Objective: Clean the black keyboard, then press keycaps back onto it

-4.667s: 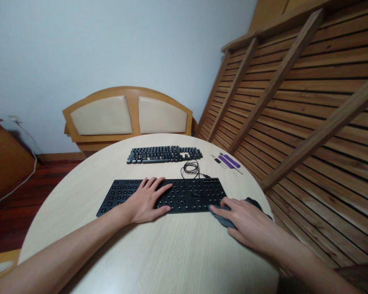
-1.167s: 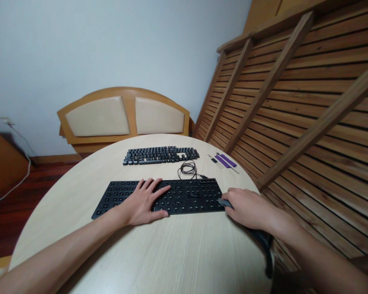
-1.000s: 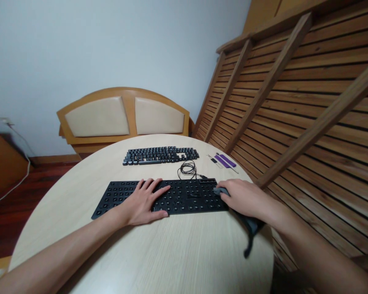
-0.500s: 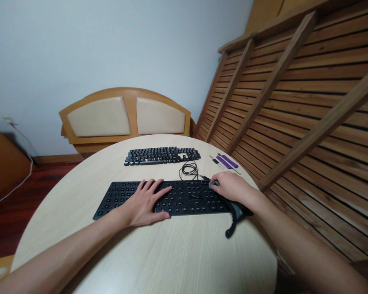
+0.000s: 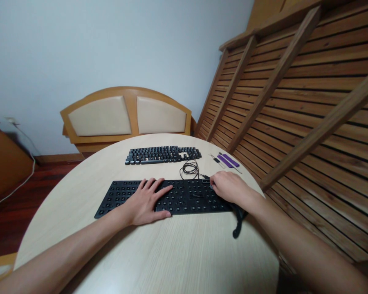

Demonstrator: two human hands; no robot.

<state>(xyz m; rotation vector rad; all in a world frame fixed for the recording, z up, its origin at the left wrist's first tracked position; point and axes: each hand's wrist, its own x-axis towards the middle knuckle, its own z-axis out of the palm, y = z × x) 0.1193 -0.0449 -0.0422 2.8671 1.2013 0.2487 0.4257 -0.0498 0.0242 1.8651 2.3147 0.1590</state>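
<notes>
A black keyboard base [image 5: 184,209] with its keycaps off lies across the table, rows of bare switches showing. My left hand [image 5: 145,204] rests flat on its middle, fingers spread and thumb over the near edge. At the upper right part of the base, my right hand [image 5: 228,185] is closed with fingertips pressed against the surface. It grips a dark, limp cloth [image 5: 238,224], whose loose end hangs out below the palm onto the table. The hand hides most of the cloth and the base's right end.
Removed keycaps [image 5: 153,155] stand in keyboard order behind the base. A coiled black cable [image 5: 190,166] lies between them. Purple strips [image 5: 228,160] and a small wire tool [image 5: 216,160] lie at the back right. A slatted wooden panel [image 5: 294,122] leans close on the right.
My right hand has shifted slightly and turned, covering the grey bit at its fingertips more. The cloth's loose end has swung a little to the right. My left hand stays in place.
</notes>
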